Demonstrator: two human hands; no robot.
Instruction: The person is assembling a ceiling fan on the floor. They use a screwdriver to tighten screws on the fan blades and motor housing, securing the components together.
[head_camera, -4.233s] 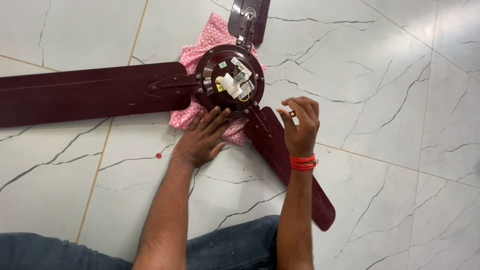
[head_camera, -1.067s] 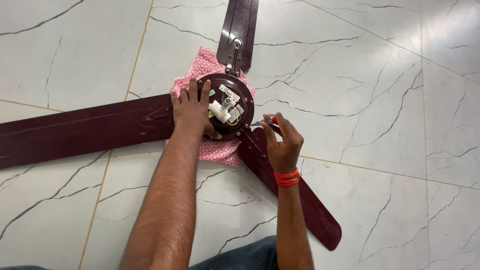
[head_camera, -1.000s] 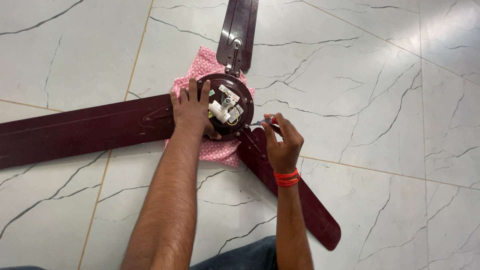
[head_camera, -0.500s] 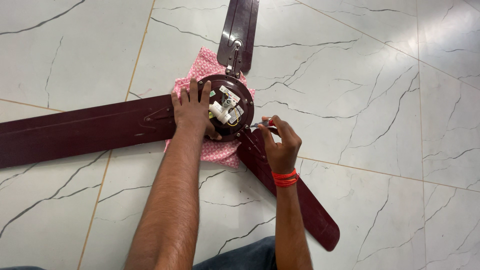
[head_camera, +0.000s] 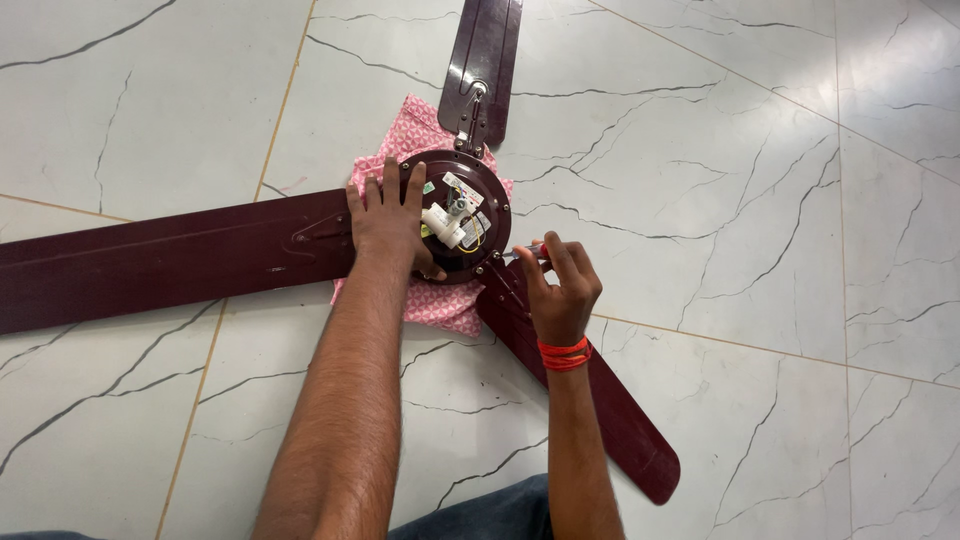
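Observation:
A dark maroon ceiling fan lies on the floor, its round motor hub (head_camera: 478, 218) facing up with white wiring parts in the middle. My left hand (head_camera: 388, 218) presses flat on the hub's left side, fingers spread. My right hand (head_camera: 558, 288), with a red thread band on the wrist, is closed around a small screwdriver (head_camera: 520, 253) whose tip points at the hub's lower right edge, where a blade (head_camera: 590, 390) joins. A pink patterned cloth (head_camera: 440, 300) lies under the hub.
Two more fan blades reach out, one far to the left (head_camera: 160, 262) and one toward the top (head_camera: 485, 60). White marble floor tiles (head_camera: 760, 200) with dark veins surround the fan. My blue-jeaned knee (head_camera: 480, 515) shows at the bottom edge.
My left hand moved from the cloth below the hub up onto the hub. My right hand took up the screwdriver and brought it to the hub's edge; since a second ago both stay nearly still.

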